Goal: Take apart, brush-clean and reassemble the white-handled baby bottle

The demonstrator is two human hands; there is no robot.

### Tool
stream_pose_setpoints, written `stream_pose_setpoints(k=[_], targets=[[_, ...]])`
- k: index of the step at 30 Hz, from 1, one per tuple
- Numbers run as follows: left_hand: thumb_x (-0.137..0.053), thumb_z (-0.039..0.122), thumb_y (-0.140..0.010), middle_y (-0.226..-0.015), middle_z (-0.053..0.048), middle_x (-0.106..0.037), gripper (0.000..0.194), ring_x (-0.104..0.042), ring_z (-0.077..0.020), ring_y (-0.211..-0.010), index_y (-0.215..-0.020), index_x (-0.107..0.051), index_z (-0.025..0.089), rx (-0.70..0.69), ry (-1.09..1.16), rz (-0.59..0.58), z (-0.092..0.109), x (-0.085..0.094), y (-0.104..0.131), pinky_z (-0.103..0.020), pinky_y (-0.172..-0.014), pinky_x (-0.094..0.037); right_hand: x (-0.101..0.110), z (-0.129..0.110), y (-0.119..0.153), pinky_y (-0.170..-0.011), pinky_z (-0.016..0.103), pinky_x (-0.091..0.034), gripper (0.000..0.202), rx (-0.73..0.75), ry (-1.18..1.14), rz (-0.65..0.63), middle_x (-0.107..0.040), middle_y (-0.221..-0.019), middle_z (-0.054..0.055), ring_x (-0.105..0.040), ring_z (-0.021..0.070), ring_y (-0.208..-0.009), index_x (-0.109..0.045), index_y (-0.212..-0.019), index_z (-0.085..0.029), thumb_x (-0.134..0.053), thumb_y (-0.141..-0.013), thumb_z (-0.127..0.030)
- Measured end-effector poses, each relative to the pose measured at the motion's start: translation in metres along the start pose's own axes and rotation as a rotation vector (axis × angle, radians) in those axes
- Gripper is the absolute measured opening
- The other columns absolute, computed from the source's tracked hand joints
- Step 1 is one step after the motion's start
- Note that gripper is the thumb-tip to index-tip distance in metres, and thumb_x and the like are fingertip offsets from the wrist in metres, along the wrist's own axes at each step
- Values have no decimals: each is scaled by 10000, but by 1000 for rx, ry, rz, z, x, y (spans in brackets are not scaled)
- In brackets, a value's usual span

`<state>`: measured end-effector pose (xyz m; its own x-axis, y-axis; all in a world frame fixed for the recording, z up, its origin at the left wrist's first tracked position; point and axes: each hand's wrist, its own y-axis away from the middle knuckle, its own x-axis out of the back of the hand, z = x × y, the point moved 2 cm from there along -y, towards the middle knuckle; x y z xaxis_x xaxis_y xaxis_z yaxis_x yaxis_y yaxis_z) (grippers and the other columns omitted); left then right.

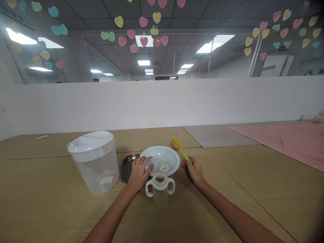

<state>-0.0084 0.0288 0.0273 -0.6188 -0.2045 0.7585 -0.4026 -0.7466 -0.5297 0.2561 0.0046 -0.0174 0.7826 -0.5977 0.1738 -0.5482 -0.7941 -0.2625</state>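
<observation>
My right hand [194, 172] grips the green handle of a bottle brush [185, 155], whose yellow sponge head points up and away to the left. At the left rim of a white bowl [175, 158] rests my left hand [141, 171], its fingers stretched out over the edge. Inside the bowl are a white ring [164, 168] and some small pale or clear pieces too indistinct to name. Just in front of the bowl stands a clear baby bottle [160, 194], upright, uncapped, with two white side handles.
A tall translucent bucket [95, 165] with a white lid stands at the left. Between it and the bowl lies a dark metal tray [126, 168], partly behind my left hand. A pink cloth [291, 140] covers the far right, and a white wall [162, 104] closes off the table's back.
</observation>
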Motion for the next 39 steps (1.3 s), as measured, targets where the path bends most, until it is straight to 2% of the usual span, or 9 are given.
stream_pose_setpoints(k=[3,7,12,16,23,27,31,35,39], targets=[[-363,357,-904,-1212,-20,-570,344,-397,-237,-1215,-1194,-527,273,-29,-9,-38,5,-2,2,-465,-1019,-235,-1,0,1,-528,253,-405,402,-11,-48,2,-582,-558,-13,-556,163,-532,-538,-947,-160,-517,-687,-467],[-365,354,-910,-1075,-27,-642,323,-438,-239,-1173,-1154,-560,272,-53,-61,-65,10,0,2,-511,-1032,-165,-2,-4,3,-496,244,-381,366,-21,-74,-8,-558,-523,-31,-537,155,-499,-537,-923,-171,-530,-680,-446],[-336,316,-930,-941,-31,-684,348,-535,-191,-1042,-1233,-503,278,-196,-88,-83,18,4,4,-523,-1062,-88,0,-9,6,-494,241,-368,362,-18,-71,-4,-536,-502,-39,-522,151,-491,-534,-915,-166,-526,-676,-437],[-392,292,-912,-962,-33,-681,296,-534,-205,-1046,-1137,-583,295,-280,-116,-158,22,5,4,-522,-1073,-55,0,-11,6,-486,238,-357,340,-15,-62,-8,-543,-505,-39,-511,149,-485,-541,-903,-167,-526,-666,-410],[-371,265,-908,-780,-45,-648,307,-564,-183,-830,-1138,-573,257,-332,-238,-208,30,8,5,-539,-1040,-133,0,-11,6,-482,233,-357,317,-13,-54,-16,-546,-502,-36,-506,145,-484,-548,-871,-172,-528,-667,-413],[-464,228,-856,-916,-51,-622,331,-549,-186,-889,-1178,-527,267,-339,-254,-193,32,5,7,-528,-1040,-140,0,-10,5,-481,231,-357,322,-9,-54,-24,-548,-507,-32,-496,135,-470,-550,-878,-164,-531,-671,-409],[-526,245,-812,-1118,-74,-552,274,-522,-209,-1003,-1084,-558,247,-317,-240,-202,31,2,7,-523,-1038,-154,-1,-9,4,-485,230,-362,326,-4,-64,-36,-548,-511,-31,-503,135,-483,-545,-871,-161,-535,-672,-419],[-534,233,-797,-1064,-64,-579,201,-530,-210,-985,-993,-565,203,-309,-232,-229,31,-1,5,-500,-1056,-168,-1,-8,3,-491,236,-370,352,-6,-64,-50,-550,-513,-29,-511,140,-487,-546,-885,-153,-542,-670,-432],[-567,228,-769,-1018,-77,-560,266,-518,-218,-956,-1030,-552,183,-306,-244,-231,29,-2,5,-420,-994,-315,0,-6,3,-485,243,-378,388,-20,-62,-56,-553,-515,-29,-525,151,-492,-543,-904,-157,-544,-669,-466]])
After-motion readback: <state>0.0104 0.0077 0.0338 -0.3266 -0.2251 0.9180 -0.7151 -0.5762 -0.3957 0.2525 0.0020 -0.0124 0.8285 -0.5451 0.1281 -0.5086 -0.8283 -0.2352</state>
